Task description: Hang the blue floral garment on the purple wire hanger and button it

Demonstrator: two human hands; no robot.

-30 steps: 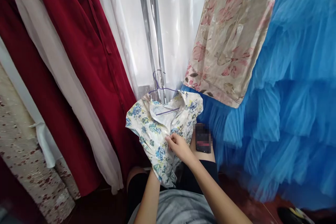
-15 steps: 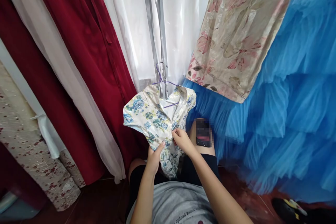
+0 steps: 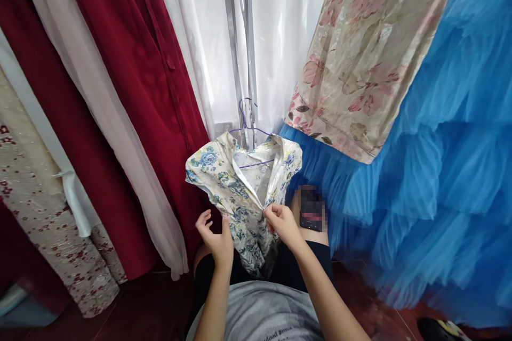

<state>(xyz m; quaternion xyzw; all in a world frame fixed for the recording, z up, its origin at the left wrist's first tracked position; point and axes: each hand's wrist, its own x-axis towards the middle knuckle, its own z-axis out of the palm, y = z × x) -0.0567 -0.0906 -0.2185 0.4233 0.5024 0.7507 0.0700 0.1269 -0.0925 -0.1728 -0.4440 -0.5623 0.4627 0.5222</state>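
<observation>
A small white garment with blue flowers (image 3: 240, 192) hangs on a purple wire hanger (image 3: 248, 122), draped over my knees. My right hand (image 3: 282, 222) pinches the garment's front opening near its middle. My left hand (image 3: 216, 237) is at the garment's left edge with fingers spread and curled, holding nothing that I can see. A dark phone (image 3: 311, 208) rests on my right thigh, just right of my right hand.
A metal rack pole (image 3: 240, 48) stands before a white sheer curtain (image 3: 280, 32). Dark red dresses (image 3: 120, 90) and a white one hang at left. A beige floral dress (image 3: 360, 53) and a blue tulle skirt (image 3: 444, 160) fill the right. The floor is dark red wood.
My left hand came up from below, took the garment's lower front, then let go and shifted left with fingers apart. The garment's front opening has spread wider.
</observation>
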